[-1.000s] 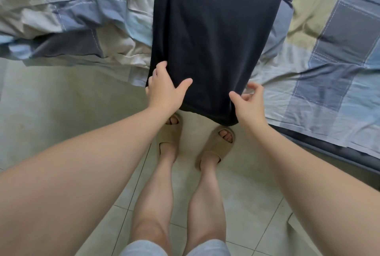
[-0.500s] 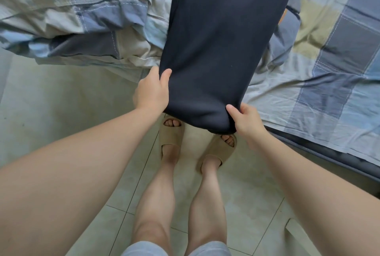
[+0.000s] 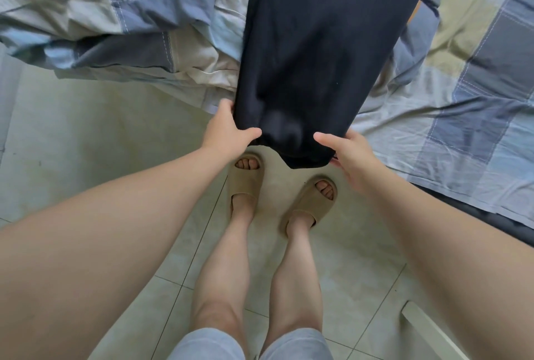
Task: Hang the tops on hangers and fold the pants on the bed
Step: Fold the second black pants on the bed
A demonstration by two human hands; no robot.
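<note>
A person in pale blue-grey shorts (image 3: 248, 345) is standing on a tiled floor (image 3: 86, 134), wearing tan slippers (image 3: 245, 180) with the toes pointing toward the bed. A white object (image 3: 427, 328) is lying on the floor at the lower right; what it is cannot be told. Both bare arms are reaching forward. The left hand (image 3: 228, 131) is gripping the left edge of the dark pants (image 3: 318, 56), its thumb lying over the front of the cloth and its fingers going behind. The right hand (image 3: 351, 154) is holding the right edge near the hem, thumb stretched across the front and fingers tucked under the cloth. The lower end of the pants is hanging off the bed's edge above the slippers, bunching between the hands, while the rest is running up across the bed (image 3: 476, 105). A checked sheet in blue, grey and pale yellow is covering the bed, and a crumpled quilt (image 3: 130, 27) is lying left of the pants.
</note>
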